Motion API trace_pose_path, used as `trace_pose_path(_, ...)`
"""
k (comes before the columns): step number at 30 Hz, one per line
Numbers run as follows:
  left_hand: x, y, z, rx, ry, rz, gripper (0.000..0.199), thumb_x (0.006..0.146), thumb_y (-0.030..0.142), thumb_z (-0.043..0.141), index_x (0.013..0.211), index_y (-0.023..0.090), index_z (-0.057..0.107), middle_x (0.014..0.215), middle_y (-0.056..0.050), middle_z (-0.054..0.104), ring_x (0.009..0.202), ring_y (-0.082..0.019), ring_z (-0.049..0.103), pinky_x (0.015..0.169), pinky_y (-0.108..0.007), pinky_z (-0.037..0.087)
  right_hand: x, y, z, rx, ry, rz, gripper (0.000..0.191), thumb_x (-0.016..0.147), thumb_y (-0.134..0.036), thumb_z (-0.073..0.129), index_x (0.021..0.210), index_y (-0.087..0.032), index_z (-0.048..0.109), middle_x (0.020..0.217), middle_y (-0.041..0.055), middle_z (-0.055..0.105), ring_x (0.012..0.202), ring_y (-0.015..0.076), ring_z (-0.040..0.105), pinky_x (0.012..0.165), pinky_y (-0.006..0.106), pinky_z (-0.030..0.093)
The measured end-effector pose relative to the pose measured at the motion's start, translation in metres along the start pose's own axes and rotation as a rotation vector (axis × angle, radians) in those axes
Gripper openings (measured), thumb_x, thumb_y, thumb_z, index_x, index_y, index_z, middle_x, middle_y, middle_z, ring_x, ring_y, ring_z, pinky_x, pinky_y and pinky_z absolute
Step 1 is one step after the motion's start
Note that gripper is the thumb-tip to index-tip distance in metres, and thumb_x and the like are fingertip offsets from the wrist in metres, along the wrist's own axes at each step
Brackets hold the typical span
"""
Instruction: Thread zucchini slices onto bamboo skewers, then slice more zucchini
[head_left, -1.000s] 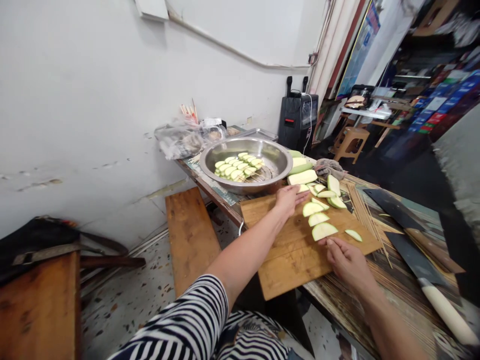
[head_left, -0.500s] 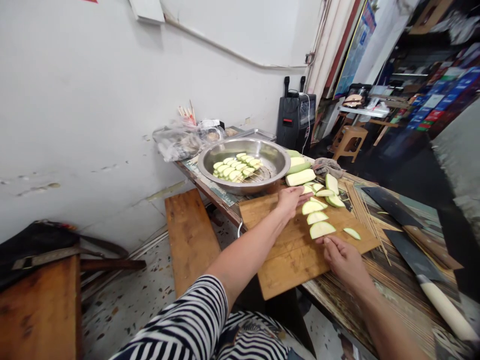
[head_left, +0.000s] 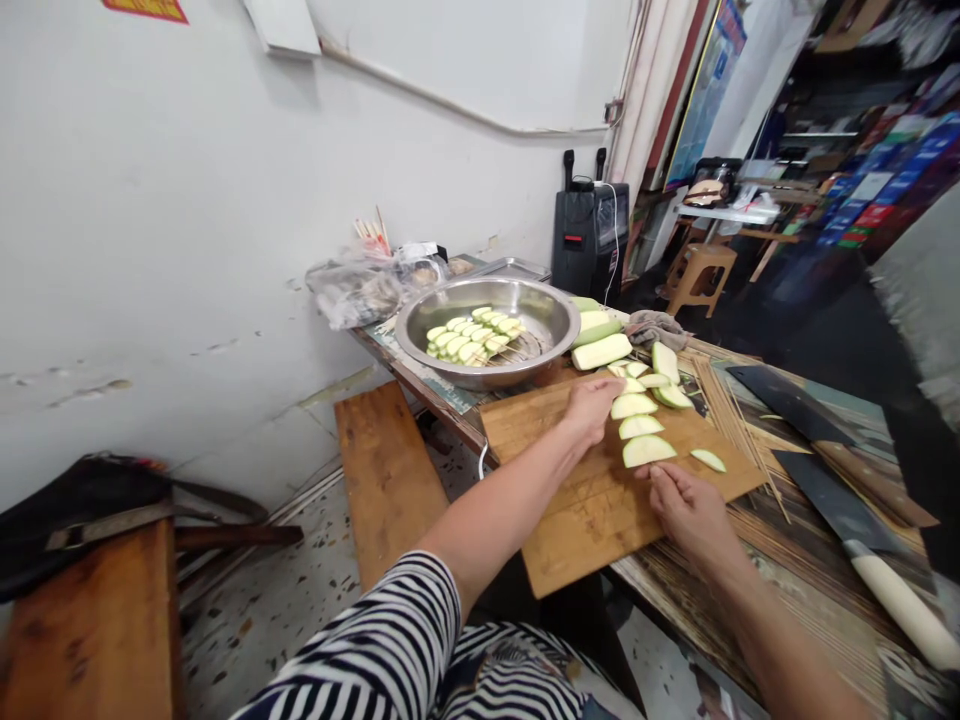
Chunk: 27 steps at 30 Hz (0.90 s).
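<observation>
Over the wooden cutting board (head_left: 570, 530), my right hand (head_left: 688, 505) is closed in a pinch at the near end of a row of pale green zucchini slices (head_left: 648, 451). The slices line up as if on one thin bamboo skewer, mostly hidden by them and my fingers. At the far end of the row my left hand (head_left: 591, 408) pinches a zucchini slice (head_left: 628, 386). One loose slice (head_left: 708, 460) lies on the board right of my right hand. More cut pieces (head_left: 672, 397) rest at the board's far edge.
A steel basin (head_left: 420, 340) with skewered slices stands behind the board. Halved zucchini (head_left: 602, 352) and a grey rag (head_left: 656, 328) lie beside it. Bamboo skewers (head_left: 731, 425) and two cleavers (head_left: 832, 500) are on the right. A wooden bench (head_left: 386, 470) stands at the left.
My left hand has drawn slightly nearer along the row and now meets the far slice there. My right hand keeps its pinch almost in place. The view has shifted a little.
</observation>
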<state>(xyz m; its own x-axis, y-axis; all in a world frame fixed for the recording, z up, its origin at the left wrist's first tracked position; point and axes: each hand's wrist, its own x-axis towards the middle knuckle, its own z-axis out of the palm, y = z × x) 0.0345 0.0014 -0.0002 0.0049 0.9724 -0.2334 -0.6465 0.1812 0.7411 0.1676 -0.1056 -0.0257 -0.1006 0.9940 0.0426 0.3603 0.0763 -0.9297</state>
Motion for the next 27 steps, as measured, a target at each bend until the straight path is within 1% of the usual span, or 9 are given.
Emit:
trace_pose_path(3,0.0,-0.003,0.002,-0.048,-0.043,0.031,0.008,0.075,0.015,0.064,0.076,0.007,0.064,0.064,-0.005,0.065,0.053,-0.009,0.058,0.063,-0.023,0.05,0.002,0.003,0.001,0.067,0.002,0.015,0.039,0.081,-0.055,0.046,0.084,-0.017,0.054,0.046,-0.0081,0.034,0.038,0.0073,0.025,0.037,0.021,0.017)
trace_pose_path(7,-0.003,0.004,0.001,-0.084,-0.087,-0.008,0.029,0.089,0.032,0.049,0.085,0.008,0.064,0.072,-0.008,0.068,0.057,-0.012,0.061,0.066,-0.027,0.052,0.002,0.007,0.001,0.087,0.008,0.026,0.039,0.081,-0.056,0.047,0.085,-0.018,0.054,0.045,-0.0083,0.034,0.038,0.0073,0.027,0.037,0.021,0.019)
trace_pose_path(9,-0.005,0.008,0.0,-0.079,-0.085,-0.004,0.036,0.091,0.036,0.044,0.091,0.007,0.065,0.078,-0.01,0.069,0.064,-0.014,0.064,0.069,-0.029,0.053,0.001,0.006,0.001,0.093,0.01,0.033,0.038,0.082,-0.056,0.047,0.087,-0.018,0.054,0.045,-0.0083,0.035,0.037,0.0072,0.028,0.036,0.021,0.02)
trace_pose_path(12,-0.009,0.012,-0.001,-0.049,-0.115,-0.008,0.037,0.09,0.037,0.045,0.099,0.007,0.064,0.086,-0.012,0.069,0.07,-0.016,0.066,0.071,-0.029,0.052,0.001,0.004,0.002,0.1,0.054,0.042,0.038,0.081,-0.056,0.048,0.085,-0.018,0.053,0.044,-0.0083,0.036,0.036,0.007,0.028,0.035,0.021,0.02)
trace_pose_path(15,-0.01,0.015,-0.001,-0.036,-0.156,-0.005,0.037,0.09,0.037,0.045,0.102,0.008,0.064,0.087,-0.011,0.069,0.068,-0.014,0.065,0.07,-0.027,0.052,0.001,0.003,0.001,0.098,0.128,0.05,0.037,0.079,-0.056,0.052,0.079,-0.019,0.052,0.047,-0.0074,0.038,0.037,0.0067,0.03,0.035,0.021,0.022)
trace_pose_path(19,-0.009,0.014,0.002,-0.004,-0.164,-0.022,0.042,0.089,0.042,0.043,0.105,0.009,0.063,0.089,-0.011,0.069,0.064,-0.013,0.064,0.066,-0.026,0.051,0.001,0.003,-0.002,0.137,0.216,0.053,0.037,0.076,-0.055,0.056,0.083,-0.019,0.055,0.054,-0.006,0.044,0.038,0.0068,0.033,0.036,0.021,0.023)
trace_pose_path(22,-0.006,0.005,0.002,0.145,-0.049,-0.026,0.043,0.092,0.04,0.036,0.104,0.009,0.063,0.088,-0.012,0.068,0.062,-0.013,0.062,0.065,-0.028,0.05,-0.002,0.004,-0.007,0.05,0.284,0.019,0.037,0.077,-0.055,0.055,0.083,-0.019,0.058,0.056,-0.0047,0.045,0.04,0.0077,0.036,0.037,0.022,0.026)
trace_pose_path(24,-0.006,-0.003,0.0,0.346,0.003,0.016,0.036,0.09,0.033,0.037,0.1,0.011,0.064,0.088,-0.012,0.068,0.068,-0.016,0.063,0.071,-0.032,0.05,-0.005,0.002,-0.013,-0.069,0.341,-0.02,0.037,0.078,-0.055,0.053,0.085,-0.019,0.059,0.057,-0.0032,0.048,0.042,0.0096,0.04,0.04,0.023,0.031)
trace_pose_path(27,-0.009,-0.015,-0.004,0.698,-0.099,0.209,0.02,0.08,0.024,0.051,0.091,0.017,0.067,0.095,-0.01,0.067,0.092,-0.022,0.062,0.089,-0.037,0.045,-0.001,-0.015,-0.027,-0.297,0.441,-0.111,0.035,0.079,-0.054,0.049,0.085,-0.022,0.061,0.063,0.0006,0.056,0.05,0.0149,0.05,0.046,0.027,0.039)
